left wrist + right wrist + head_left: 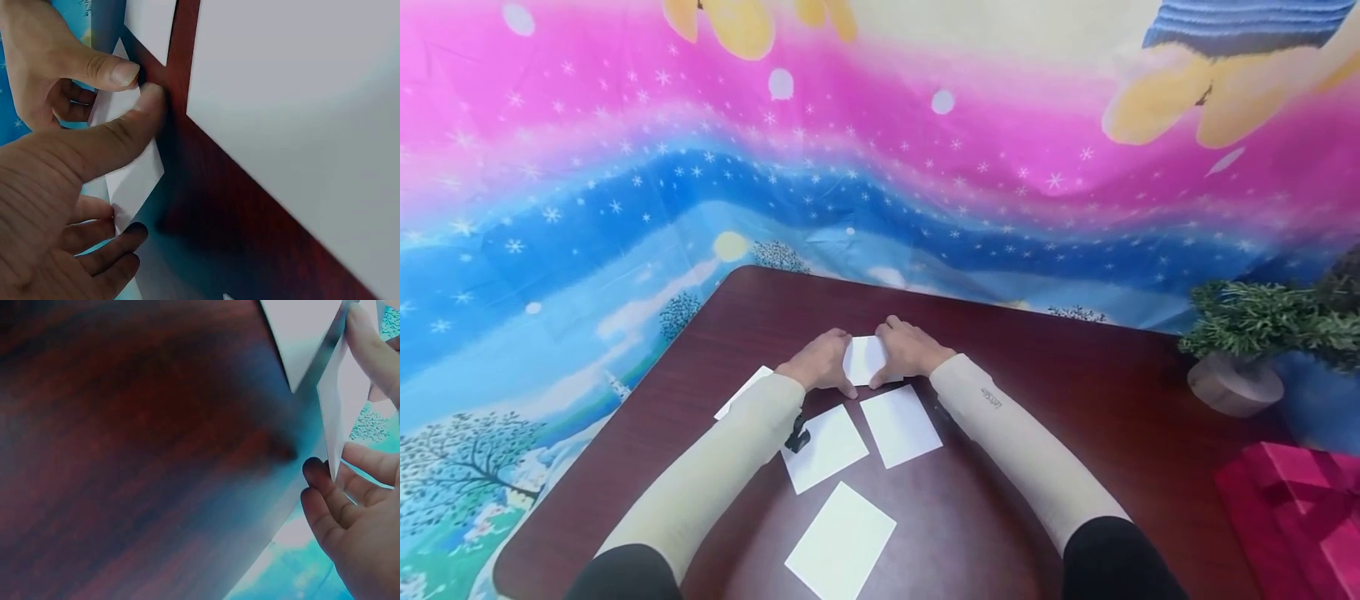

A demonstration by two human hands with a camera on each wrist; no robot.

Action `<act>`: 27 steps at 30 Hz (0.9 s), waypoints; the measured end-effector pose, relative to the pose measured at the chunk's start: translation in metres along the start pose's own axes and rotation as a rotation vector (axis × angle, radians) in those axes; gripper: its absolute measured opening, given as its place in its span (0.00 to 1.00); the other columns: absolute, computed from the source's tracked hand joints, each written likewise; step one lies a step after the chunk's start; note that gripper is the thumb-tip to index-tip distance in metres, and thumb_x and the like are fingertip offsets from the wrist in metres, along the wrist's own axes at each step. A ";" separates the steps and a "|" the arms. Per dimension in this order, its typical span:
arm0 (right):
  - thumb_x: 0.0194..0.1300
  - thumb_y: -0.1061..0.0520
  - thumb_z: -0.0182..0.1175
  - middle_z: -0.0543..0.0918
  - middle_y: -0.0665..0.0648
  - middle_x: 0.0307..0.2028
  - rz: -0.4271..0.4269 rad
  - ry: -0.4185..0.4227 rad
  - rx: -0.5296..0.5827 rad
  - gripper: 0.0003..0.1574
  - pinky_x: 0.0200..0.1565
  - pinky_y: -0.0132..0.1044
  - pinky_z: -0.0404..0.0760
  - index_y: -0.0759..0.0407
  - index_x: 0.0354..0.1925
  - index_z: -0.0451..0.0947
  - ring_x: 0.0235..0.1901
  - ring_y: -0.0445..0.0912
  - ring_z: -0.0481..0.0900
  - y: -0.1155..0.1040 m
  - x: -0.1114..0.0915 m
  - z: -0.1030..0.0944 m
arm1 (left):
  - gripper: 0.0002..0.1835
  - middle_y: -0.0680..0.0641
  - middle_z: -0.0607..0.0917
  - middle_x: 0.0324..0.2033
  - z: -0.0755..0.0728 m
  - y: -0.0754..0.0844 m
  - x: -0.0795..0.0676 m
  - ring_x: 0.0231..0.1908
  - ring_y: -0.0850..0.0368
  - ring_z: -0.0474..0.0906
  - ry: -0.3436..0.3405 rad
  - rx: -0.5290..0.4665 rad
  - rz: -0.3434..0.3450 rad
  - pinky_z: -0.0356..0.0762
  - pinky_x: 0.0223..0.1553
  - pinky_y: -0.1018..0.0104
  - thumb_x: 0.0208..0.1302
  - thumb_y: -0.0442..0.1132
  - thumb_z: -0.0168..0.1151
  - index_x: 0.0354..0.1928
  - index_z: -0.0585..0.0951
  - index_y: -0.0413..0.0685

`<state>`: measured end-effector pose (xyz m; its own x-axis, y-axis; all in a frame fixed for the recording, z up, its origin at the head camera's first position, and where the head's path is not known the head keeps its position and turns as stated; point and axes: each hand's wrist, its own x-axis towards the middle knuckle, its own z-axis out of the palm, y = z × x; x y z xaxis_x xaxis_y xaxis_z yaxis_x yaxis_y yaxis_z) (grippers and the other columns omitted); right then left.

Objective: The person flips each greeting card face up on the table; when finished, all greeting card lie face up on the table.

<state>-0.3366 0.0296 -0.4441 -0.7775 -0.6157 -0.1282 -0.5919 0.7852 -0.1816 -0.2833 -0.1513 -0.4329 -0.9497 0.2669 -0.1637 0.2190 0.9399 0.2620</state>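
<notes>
A small white sheet of paper [863, 360] is held between both hands over the far part of the table. My left hand [822, 360] grips its left side, the thumb [122, 134] in front and the other fingers at the edge and behind. On the opposite side my right hand [913, 348] grips the sheet, its thumb at the near face. From the wrist views the paper [350, 394] stands tilted and slightly bent. Two white sheets lie just nearer: one [827, 454] on the left and another [900, 427] on the right.
Closer to the body lies another white sheet [841, 540]. One more [745, 393] is partly hidden by the left forearm. At right stand a potted plant [1236, 383] and a red box [1300, 517]. A printed cloth [850, 200] hangs behind the dark table [1000, 367].
</notes>
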 end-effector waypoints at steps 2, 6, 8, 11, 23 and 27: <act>0.44 0.30 0.78 0.71 0.58 0.55 0.000 -0.015 0.002 0.62 0.50 0.41 0.77 0.64 0.65 0.69 0.46 0.49 0.73 0.001 -0.003 -0.003 | 0.59 0.35 0.66 0.70 -0.002 0.002 0.000 0.67 0.44 0.66 -0.016 0.001 -0.004 0.68 0.64 0.58 0.43 0.51 0.85 0.72 0.63 0.29; 0.43 0.29 0.77 0.72 0.58 0.55 -0.002 -0.014 -0.030 0.64 0.51 0.45 0.76 0.63 0.67 0.67 0.47 0.49 0.73 0.003 -0.011 -0.010 | 0.58 0.37 0.66 0.70 -0.008 0.006 0.000 0.64 0.44 0.69 0.003 -0.014 0.015 0.71 0.61 0.56 0.44 0.48 0.84 0.73 0.63 0.33; 0.42 0.28 0.76 0.73 0.57 0.56 0.002 -0.005 -0.064 0.65 0.53 0.48 0.75 0.61 0.68 0.67 0.49 0.50 0.73 0.005 -0.016 -0.014 | 0.57 0.38 0.68 0.69 -0.011 0.010 0.000 0.62 0.45 0.70 0.027 -0.035 0.046 0.72 0.60 0.55 0.43 0.45 0.84 0.73 0.63 0.35; 0.41 0.26 0.75 0.74 0.55 0.57 0.001 0.005 -0.114 0.66 0.55 0.51 0.73 0.59 0.70 0.66 0.52 0.49 0.72 0.006 -0.024 -0.021 | 0.56 0.39 0.71 0.66 -0.016 0.018 -0.001 0.60 0.44 0.71 0.048 -0.063 0.111 0.73 0.59 0.52 0.41 0.43 0.85 0.73 0.64 0.38; 0.44 0.33 0.77 0.71 0.58 0.62 -0.004 0.044 -0.045 0.70 0.54 0.49 0.78 0.58 0.75 0.58 0.56 0.50 0.71 0.010 -0.053 -0.048 | 0.73 0.39 0.60 0.74 -0.036 0.061 -0.005 0.71 0.39 0.58 0.075 -0.108 0.224 0.63 0.68 0.50 0.41 0.46 0.86 0.81 0.42 0.48; 0.43 0.41 0.81 0.70 0.58 0.62 0.029 0.060 0.154 0.68 0.51 0.47 0.79 0.58 0.75 0.58 0.53 0.49 0.71 0.031 -0.071 -0.047 | 0.78 0.39 0.50 0.78 -0.030 0.068 -0.004 0.75 0.43 0.49 0.023 -0.190 0.171 0.56 0.71 0.52 0.41 0.45 0.86 0.80 0.32 0.50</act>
<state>-0.3095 0.1001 -0.3951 -0.8079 -0.5841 -0.0782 -0.5329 0.7808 -0.3261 -0.2710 -0.0946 -0.3862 -0.9078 0.4117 -0.0801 0.3332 0.8237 0.4588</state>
